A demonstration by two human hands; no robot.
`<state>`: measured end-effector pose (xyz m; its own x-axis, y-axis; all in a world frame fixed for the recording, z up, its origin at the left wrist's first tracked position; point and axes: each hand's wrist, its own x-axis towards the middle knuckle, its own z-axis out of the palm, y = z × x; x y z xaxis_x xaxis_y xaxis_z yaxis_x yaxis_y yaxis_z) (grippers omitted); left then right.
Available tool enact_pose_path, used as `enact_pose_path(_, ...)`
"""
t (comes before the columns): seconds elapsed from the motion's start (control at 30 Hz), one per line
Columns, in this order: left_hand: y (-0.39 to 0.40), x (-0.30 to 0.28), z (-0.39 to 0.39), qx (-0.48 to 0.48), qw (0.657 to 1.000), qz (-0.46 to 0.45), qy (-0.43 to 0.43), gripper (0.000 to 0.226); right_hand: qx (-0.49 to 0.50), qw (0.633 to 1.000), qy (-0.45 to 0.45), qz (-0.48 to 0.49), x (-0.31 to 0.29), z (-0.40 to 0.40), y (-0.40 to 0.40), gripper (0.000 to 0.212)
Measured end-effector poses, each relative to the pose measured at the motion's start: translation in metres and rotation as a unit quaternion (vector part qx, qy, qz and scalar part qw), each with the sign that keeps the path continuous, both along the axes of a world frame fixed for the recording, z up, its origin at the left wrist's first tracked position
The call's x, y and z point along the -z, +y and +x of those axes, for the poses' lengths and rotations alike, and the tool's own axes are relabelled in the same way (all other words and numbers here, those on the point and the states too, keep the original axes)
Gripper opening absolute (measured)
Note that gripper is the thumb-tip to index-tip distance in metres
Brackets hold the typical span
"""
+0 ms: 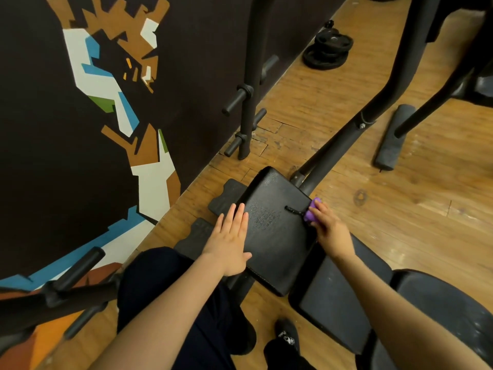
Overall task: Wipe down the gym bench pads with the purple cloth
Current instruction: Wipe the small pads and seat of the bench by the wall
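Two bare forearms reach forward from the bottom edge of the view, over a dark trouser leg (pixel 170 303) and a black shoe (pixel 286 336) on the wooden floor (pixel 400 209). At the left edge of the black seat pad (pixel 272 231), the left hand (pixel 230 241) lies flat, palm down, fingers straight and close together, pressing on the pad and holding nothing. At the pad's right edge, the right hand (pixel 326 225) has its fingers curled round the purple cloth (pixel 312 210), bunched into a small wad that touches the pad rim just beside a short black strap or clip (pixel 293 210); what that piece is I cannot quite make out. Next along the bench, nearer the person, sits a second, duller pad (pixel 333 303), with a third pad (pixel 453 311) reaching toward the lower right corner. Beyond the seat pad's far corner, a slanting black frame tube (pixel 354 140) rises toward the upper right, close behind the cloth hand. Two dark rubber mats (pixel 226 196) lie on the floor under the pad's left side. Farther off, an upright post with pegs (pixel 246 102) stands against the painted wall (pixel 106 102), a stack of weight plates (pixel 329 50) rests near the wall, and a foam roller (pixel 394 137) lies on the floor to the right.
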<state>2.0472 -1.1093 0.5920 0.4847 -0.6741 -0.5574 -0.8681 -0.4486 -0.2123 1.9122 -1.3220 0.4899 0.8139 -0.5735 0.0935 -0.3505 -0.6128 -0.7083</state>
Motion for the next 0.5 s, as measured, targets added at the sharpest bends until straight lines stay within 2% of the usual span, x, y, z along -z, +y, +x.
enact_pose_path(0.07,0.0,0.001,0.0,0.001,1.0,-0.003,-0.004,0.092,0.044,0.998,0.017,0.036,-0.004,0.006,-0.001,0.043)
enact_pose_path(0.17,0.001,0.002,0.0,0.004,1.0,-0.006,-0.01,0.092,0.072,0.997,-0.016,0.037,-0.006,-0.003,0.041,0.044)
enact_pose_path(0.3,0.001,0.003,-0.001,0.006,1.0,-0.01,-0.017,0.092,-0.007,0.999,-0.042,0.031,-0.002,-0.042,0.128,0.054)
enact_pose_path(0.33,0.001,0.003,-0.001,0.006,1.0,-0.009,-0.017,0.092,-0.027,0.998,-0.042,0.031,-0.002,-0.048,0.139,0.051)
enact_pose_path(0.4,0.001,0.003,-0.001,0.005,1.0,-0.009,-0.017,0.092,-0.051,0.997,-0.049,0.021,-0.008,-0.049,0.144,0.035)
enact_pose_path(0.5,0.0,0.002,-0.001,0.002,1.0,-0.009,-0.013,0.092,-0.157,0.985,-0.062,-0.047,-0.013,-0.039,0.136,0.036)
